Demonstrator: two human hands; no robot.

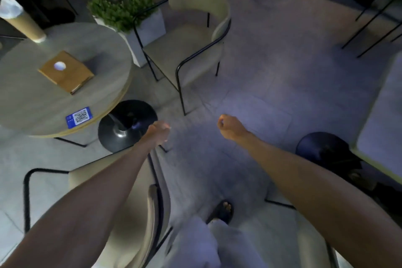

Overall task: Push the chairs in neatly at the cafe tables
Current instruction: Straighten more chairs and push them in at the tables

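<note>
While both arms reach out over the floor, neither grips anything: the left hand (159, 131) is loosely curled and blurred, the right hand (228, 126) clenched into an empty fist. The far chair (191, 35) stands pulled out beside the round table (104, 54), turned partly away from it, near the planter (130, 17). It looks light: thin black metal tubing, stiff, with a cream padded seat and a curved padded back. I'd take it by the back's top edge or the arm rail. A second chair (134, 198) sits close under the left arm, at the table's near side.
</note>
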